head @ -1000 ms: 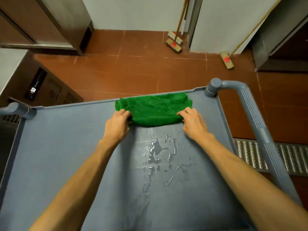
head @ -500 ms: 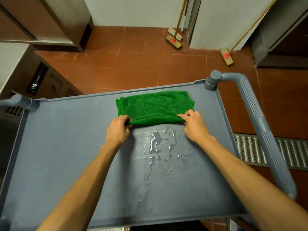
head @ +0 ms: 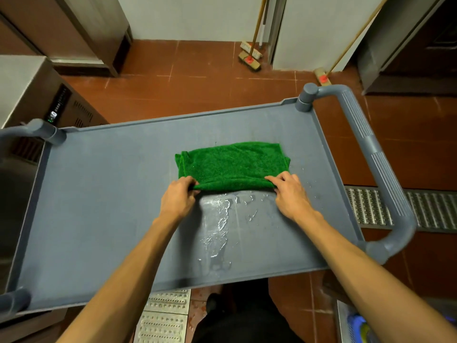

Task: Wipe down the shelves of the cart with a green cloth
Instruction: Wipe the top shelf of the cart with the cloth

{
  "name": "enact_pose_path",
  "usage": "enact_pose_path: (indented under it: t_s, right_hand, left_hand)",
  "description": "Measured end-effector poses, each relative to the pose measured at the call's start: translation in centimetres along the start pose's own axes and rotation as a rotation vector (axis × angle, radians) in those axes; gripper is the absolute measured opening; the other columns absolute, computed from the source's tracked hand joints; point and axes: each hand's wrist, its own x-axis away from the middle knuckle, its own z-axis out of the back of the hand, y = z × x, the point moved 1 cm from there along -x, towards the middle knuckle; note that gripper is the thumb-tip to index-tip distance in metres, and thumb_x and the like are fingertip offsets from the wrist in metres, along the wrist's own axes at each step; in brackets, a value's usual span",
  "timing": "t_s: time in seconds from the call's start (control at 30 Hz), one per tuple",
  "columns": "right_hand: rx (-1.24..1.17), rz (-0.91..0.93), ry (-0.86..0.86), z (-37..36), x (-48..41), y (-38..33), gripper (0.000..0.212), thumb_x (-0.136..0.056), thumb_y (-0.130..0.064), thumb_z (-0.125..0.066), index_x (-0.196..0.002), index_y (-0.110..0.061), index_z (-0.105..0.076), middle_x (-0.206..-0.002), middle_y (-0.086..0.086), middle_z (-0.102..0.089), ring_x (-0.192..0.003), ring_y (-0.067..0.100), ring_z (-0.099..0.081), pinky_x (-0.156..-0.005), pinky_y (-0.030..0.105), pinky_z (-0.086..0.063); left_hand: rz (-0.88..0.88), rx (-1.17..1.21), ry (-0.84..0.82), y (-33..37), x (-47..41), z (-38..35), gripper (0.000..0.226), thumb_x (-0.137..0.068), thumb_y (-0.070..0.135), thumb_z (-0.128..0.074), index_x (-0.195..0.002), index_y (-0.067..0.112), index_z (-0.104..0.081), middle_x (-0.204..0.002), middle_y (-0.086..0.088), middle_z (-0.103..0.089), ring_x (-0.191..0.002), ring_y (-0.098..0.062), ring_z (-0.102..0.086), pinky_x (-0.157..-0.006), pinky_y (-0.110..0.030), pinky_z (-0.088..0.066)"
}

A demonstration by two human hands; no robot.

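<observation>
Top shelf (head: 99,194) of the grey cart fills most of my view; I read its left half as dry and the area right of centre as wet. The green cloth (head: 232,164) lies folded flat on the shelf, right of centre, toward the far side. Water (head: 217,219) streaks from the cloth's near edge down to the shelf's near rim. Left hand (head: 176,199) pinches the near-left corner, fingers curled over the fold; right hand (head: 291,194) pinches the near-right corner between thumb and fingers. My judgement: drag straight toward the near rim over the wet strip, with corners level, cloth flat and pressure even, or the fold bunches and skips water.
</observation>
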Motion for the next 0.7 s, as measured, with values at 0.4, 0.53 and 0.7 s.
enact_pose_path:
  t_s: [0.4,0.53,0.7]
  right_hand:
    - [0.006,-0.067,-0.006,-2.1,9.6,-1.3,0.05,-0.095,-0.005,-0.05,-0.139,-0.029,-0.05,-0.11,-0.001,-0.05,-0.106,0.02,-0.041,-0.091,0.035,-0.045]
    - [0.011,-0.073,-0.012,-2.7,11.9,-1.7,0.046,-0.096,-0.008,-0.05,-0.138,-0.027,-0.053,-0.112,0.003,-0.052,-0.108,0.024,-0.042,-0.095,0.036,-0.043]
    - [0.001,-0.107,-0.103,-2.3,13.9,-2.2,0.038,-0.098,-0.015,-0.05,-0.134,-0.027,-0.056,-0.122,0.007,-0.052,-0.119,0.028,-0.043,-0.103,0.038,-0.039]
  left_hand:
    - [-0.067,-0.008,-0.04,-2.1,8.7,-0.6,0.015,-0.092,0.018,-0.066,-0.105,0.012,-0.066,-0.107,-0.008,-0.07,-0.096,-0.027,-0.063,-0.081,-0.041,-0.053]
    - [-0.081,-0.029,-0.064,-2.7,11.0,-0.6,0.014,-0.093,0.02,-0.065,-0.105,0.013,-0.065,-0.108,-0.008,-0.07,-0.096,-0.027,-0.063,-0.083,-0.043,-0.054]
    - [-0.118,-0.057,-0.129,-3.6,13.2,0.1,0.018,-0.093,0.022,-0.064,-0.108,0.012,-0.065,-0.109,-0.009,-0.069,-0.097,-0.028,-0.063,-0.084,-0.043,-0.054]
